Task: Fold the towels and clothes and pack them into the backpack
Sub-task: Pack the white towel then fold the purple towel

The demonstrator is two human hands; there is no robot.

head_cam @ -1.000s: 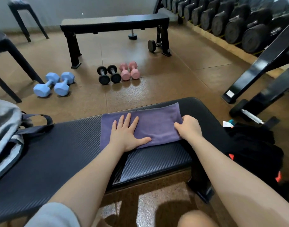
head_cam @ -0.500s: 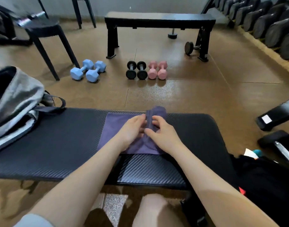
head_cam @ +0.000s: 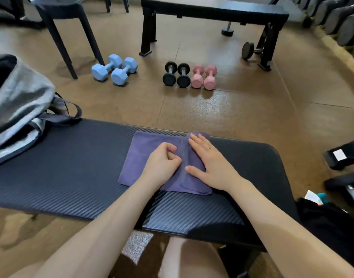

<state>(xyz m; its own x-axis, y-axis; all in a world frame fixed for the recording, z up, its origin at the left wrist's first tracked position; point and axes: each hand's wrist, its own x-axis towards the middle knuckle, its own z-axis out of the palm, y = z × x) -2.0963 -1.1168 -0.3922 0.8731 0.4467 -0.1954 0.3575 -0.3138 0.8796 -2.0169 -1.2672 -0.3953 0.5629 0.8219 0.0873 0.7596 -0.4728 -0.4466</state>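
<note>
On the padded bench (head_cam: 72, 167), right hand (head_cam: 210, 165) flat with straight fingers pressing the folded-over part of the purple towel (head_cam: 144, 153), left hand (head_cam: 162, 165) curled, knuckles on the cloth, whether it pinches any unclear, grey backpack (head_cam: 21, 101) well left, dumbbells (head_cam: 204, 77) on the floor beyond.

One head-worn view, looking forward and down, close over the bench (head_cam: 72, 167), floor (head_cam: 242, 117) stretching beyond.

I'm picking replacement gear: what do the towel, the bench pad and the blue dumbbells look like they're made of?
Towel: soft matte purple cloth, probably microfibre; it creases.
Bench pad: black vinyl-like cover with a ribbed weave pattern and slight sheen.
Blue dumbbells: smooth matte coating, likely rubber or neoprene; the core is hidden.
</note>
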